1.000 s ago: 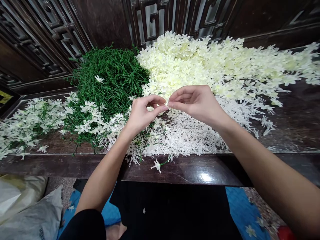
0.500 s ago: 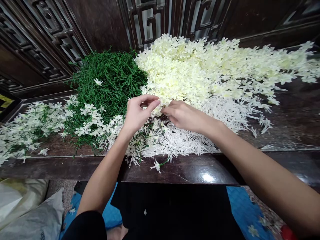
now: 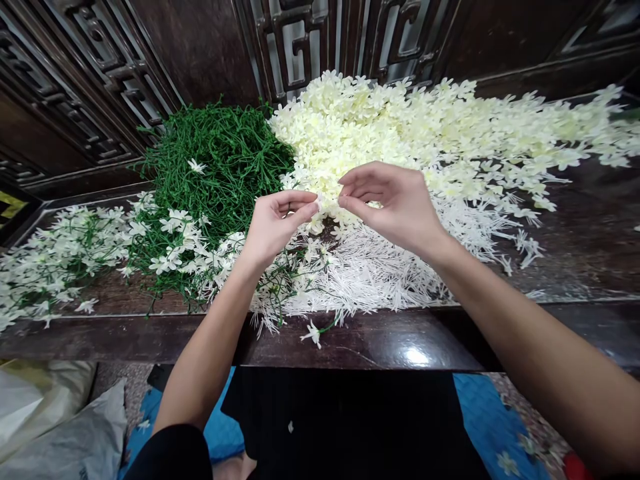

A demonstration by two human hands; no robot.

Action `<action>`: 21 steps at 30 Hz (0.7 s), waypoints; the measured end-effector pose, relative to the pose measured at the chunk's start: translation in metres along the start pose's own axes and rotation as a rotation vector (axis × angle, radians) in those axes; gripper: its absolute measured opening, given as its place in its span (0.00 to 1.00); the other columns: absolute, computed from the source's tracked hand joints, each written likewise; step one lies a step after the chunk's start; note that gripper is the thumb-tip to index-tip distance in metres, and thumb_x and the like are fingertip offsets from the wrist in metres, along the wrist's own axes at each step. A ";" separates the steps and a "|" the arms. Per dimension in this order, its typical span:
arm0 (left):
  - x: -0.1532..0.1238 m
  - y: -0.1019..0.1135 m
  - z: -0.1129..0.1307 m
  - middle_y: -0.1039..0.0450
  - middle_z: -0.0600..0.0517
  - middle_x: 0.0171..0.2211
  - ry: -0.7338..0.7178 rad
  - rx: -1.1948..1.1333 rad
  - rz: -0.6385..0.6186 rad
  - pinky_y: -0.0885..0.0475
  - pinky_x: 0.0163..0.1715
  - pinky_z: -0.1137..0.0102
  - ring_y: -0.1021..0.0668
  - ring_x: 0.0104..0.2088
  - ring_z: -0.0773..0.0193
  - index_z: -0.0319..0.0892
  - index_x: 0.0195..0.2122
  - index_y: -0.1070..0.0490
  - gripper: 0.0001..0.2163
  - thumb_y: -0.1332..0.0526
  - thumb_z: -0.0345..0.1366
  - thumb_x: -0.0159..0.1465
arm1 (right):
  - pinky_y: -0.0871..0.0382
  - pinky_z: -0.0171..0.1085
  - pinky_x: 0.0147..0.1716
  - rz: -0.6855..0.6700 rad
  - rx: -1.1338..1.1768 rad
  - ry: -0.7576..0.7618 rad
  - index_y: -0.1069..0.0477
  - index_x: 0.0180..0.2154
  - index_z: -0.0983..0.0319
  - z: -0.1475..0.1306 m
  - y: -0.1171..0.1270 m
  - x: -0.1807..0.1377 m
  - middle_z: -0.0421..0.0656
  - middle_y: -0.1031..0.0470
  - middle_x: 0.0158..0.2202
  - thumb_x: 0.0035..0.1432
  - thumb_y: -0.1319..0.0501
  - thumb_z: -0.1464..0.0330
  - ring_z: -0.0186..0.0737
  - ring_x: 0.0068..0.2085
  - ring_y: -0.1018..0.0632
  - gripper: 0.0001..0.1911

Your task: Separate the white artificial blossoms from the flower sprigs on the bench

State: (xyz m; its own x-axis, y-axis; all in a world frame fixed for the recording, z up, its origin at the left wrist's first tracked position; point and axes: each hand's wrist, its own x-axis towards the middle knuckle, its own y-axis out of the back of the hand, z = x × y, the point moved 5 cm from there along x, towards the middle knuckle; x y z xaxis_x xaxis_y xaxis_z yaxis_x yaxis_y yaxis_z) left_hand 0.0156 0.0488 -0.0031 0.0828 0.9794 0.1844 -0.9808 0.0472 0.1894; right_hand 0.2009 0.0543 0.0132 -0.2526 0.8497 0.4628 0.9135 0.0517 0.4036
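Note:
My left hand (image 3: 280, 223) is closed in a pinch, with a small white flower piece (image 3: 319, 201) at the tips of thumb and index finger. Just right of it, my right hand (image 3: 393, 203) is held up, its thumb and fingertips drawn together; whatever they hold is too small to make out. A short gap separates the two hands. Behind them spreads a heap of pale yellow-white artificial flowers (image 3: 360, 133). Beneath my right hand lies a pile of thin white stamens (image 3: 380, 273). Green plastic stems (image 3: 220, 153) are heaped behind my left hand.
White flowers on green stems (image 3: 75, 247) lie at the left of the dark wooden bench (image 3: 400, 340). One single flower (image 3: 313, 333) rests on the front edge. A carved wooden back (image 3: 200, 47) rises behind. Pale sacks (image 3: 75, 427) stand on the floor at lower left.
My right hand has risen from low over the stamens and flowers to beside my left fingertips, palm side turned more to the left. The left hand has stayed nearly still, still pinching.

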 end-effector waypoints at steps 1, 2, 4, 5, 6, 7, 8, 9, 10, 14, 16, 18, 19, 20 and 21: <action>0.000 0.000 0.000 0.18 0.50 0.31 0.011 -0.017 0.002 0.22 0.35 0.72 0.20 0.31 0.67 0.39 0.36 0.19 0.10 0.28 0.34 0.53 | 0.20 0.48 0.44 0.025 0.062 -0.024 0.23 0.38 0.58 -0.002 0.002 0.000 0.43 0.20 0.38 0.55 0.34 0.70 0.44 0.39 0.19 0.07; 0.000 0.000 -0.001 0.19 0.50 0.30 0.020 -0.031 0.002 0.21 0.36 0.71 0.20 0.30 0.68 0.38 0.36 0.19 0.09 0.28 0.34 0.53 | 0.19 0.47 0.44 0.038 0.110 -0.038 0.24 0.36 0.58 -0.004 0.003 0.000 0.42 0.20 0.37 0.54 0.32 0.69 0.44 0.38 0.19 0.06; 0.000 -0.001 0.000 0.19 0.50 0.30 0.033 -0.052 -0.003 0.21 0.36 0.71 0.20 0.30 0.68 0.38 0.36 0.20 0.09 0.29 0.33 0.54 | 0.19 0.47 0.44 0.041 0.184 -0.043 0.26 0.34 0.58 -0.008 0.003 -0.001 0.42 0.21 0.36 0.52 0.31 0.68 0.44 0.37 0.19 0.06; -0.001 -0.001 0.001 0.19 0.50 0.30 0.038 -0.058 -0.010 0.20 0.36 0.71 0.19 0.30 0.68 0.38 0.36 0.20 0.08 0.29 0.32 0.54 | 0.19 0.47 0.44 0.034 0.207 -0.042 0.26 0.33 0.58 -0.009 0.002 -0.001 0.41 0.21 0.35 0.51 0.31 0.68 0.43 0.37 0.19 0.07; -0.001 -0.002 0.002 0.19 0.50 0.30 0.041 -0.061 -0.022 0.20 0.36 0.71 0.19 0.30 0.68 0.38 0.36 0.20 0.09 0.29 0.32 0.54 | 0.19 0.47 0.44 0.027 0.225 -0.042 0.27 0.33 0.57 -0.010 0.001 -0.002 0.41 0.21 0.35 0.51 0.31 0.68 0.43 0.37 0.19 0.07; -0.002 -0.002 0.003 0.19 0.49 0.30 0.042 -0.061 -0.034 0.20 0.36 0.71 0.19 0.30 0.67 0.39 0.36 0.20 0.09 0.29 0.33 0.54 | 0.19 0.47 0.44 0.021 0.237 -0.042 0.27 0.33 0.57 -0.011 -0.001 -0.003 0.41 0.22 0.34 0.51 0.31 0.69 0.43 0.37 0.19 0.07; -0.002 -0.003 0.004 0.19 0.49 0.29 0.041 -0.058 -0.046 0.20 0.36 0.71 0.19 0.30 0.67 0.39 0.36 0.19 0.09 0.29 0.33 0.54 | 0.19 0.47 0.43 0.021 0.242 -0.039 0.27 0.32 0.57 -0.011 -0.002 -0.003 0.41 0.22 0.34 0.51 0.31 0.69 0.43 0.36 0.19 0.07; -0.002 -0.004 0.005 0.19 0.50 0.29 0.039 -0.053 -0.054 0.20 0.36 0.70 0.19 0.30 0.67 0.40 0.36 0.19 0.09 0.28 0.33 0.54 | 0.19 0.47 0.43 0.025 0.243 -0.036 0.28 0.32 0.57 -0.012 -0.003 -0.003 0.41 0.22 0.34 0.50 0.31 0.69 0.43 0.36 0.19 0.07; -0.003 -0.004 0.006 0.19 0.50 0.29 0.036 -0.049 -0.061 0.20 0.36 0.70 0.18 0.30 0.67 0.40 0.36 0.19 0.09 0.28 0.33 0.54 | 0.19 0.47 0.43 0.033 0.241 -0.031 0.28 0.31 0.58 -0.013 -0.003 -0.004 0.41 0.22 0.33 0.51 0.31 0.69 0.42 0.36 0.19 0.07; -0.003 -0.005 0.006 0.19 0.49 0.29 0.015 -0.055 -0.072 0.20 0.37 0.70 0.18 0.30 0.67 0.40 0.36 0.19 0.07 0.29 0.34 0.55 | 0.19 0.47 0.42 0.066 0.211 -0.035 0.28 0.30 0.58 -0.013 -0.005 -0.005 0.42 0.22 0.34 0.51 0.30 0.66 0.43 0.36 0.19 0.07; -0.003 -0.004 0.005 0.19 0.50 0.29 0.011 -0.049 -0.075 0.20 0.36 0.70 0.18 0.30 0.67 0.40 0.36 0.19 0.07 0.29 0.34 0.56 | 0.19 0.48 0.43 0.067 0.194 -0.051 0.27 0.31 0.58 -0.012 -0.005 -0.005 0.42 0.22 0.34 0.52 0.29 0.64 0.43 0.37 0.19 0.09; -0.002 -0.004 0.003 0.19 0.50 0.28 0.012 -0.047 -0.075 0.21 0.35 0.70 0.18 0.29 0.67 0.40 0.36 0.19 0.07 0.30 0.34 0.56 | 0.19 0.48 0.43 0.064 0.187 -0.051 0.27 0.30 0.57 -0.011 -0.006 -0.006 0.42 0.21 0.34 0.51 0.29 0.62 0.44 0.37 0.19 0.10; -0.002 -0.004 0.003 0.19 0.50 0.27 0.010 -0.052 -0.074 0.21 0.35 0.70 0.18 0.29 0.67 0.40 0.36 0.19 0.07 0.30 0.34 0.56 | 0.19 0.48 0.43 0.067 0.186 -0.040 0.27 0.30 0.57 -0.012 -0.006 -0.006 0.42 0.21 0.33 0.51 0.29 0.62 0.44 0.36 0.19 0.10; -0.002 -0.004 0.004 0.19 0.50 0.27 0.008 -0.061 -0.073 0.21 0.35 0.71 0.19 0.29 0.67 0.41 0.36 0.19 0.07 0.29 0.34 0.56 | 0.19 0.48 0.42 0.075 0.186 -0.025 0.27 0.30 0.57 -0.012 -0.005 -0.006 0.42 0.21 0.33 0.51 0.29 0.62 0.44 0.36 0.19 0.09; -0.001 -0.004 0.004 0.19 0.50 0.28 0.007 -0.068 -0.073 0.21 0.35 0.71 0.19 0.29 0.67 0.41 0.36 0.19 0.07 0.29 0.34 0.56 | 0.19 0.48 0.42 0.086 0.185 -0.011 0.27 0.29 0.57 -0.012 -0.005 -0.006 0.42 0.21 0.33 0.52 0.29 0.63 0.44 0.36 0.19 0.09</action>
State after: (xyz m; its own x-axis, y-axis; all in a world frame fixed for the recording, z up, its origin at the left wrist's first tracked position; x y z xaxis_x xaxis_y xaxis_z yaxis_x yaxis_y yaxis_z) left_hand 0.0198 0.0465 -0.0002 0.1531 0.9742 0.1658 -0.9820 0.1312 0.1357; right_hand 0.1942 0.0420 0.0181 -0.1689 0.8606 0.4804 0.9747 0.0736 0.2110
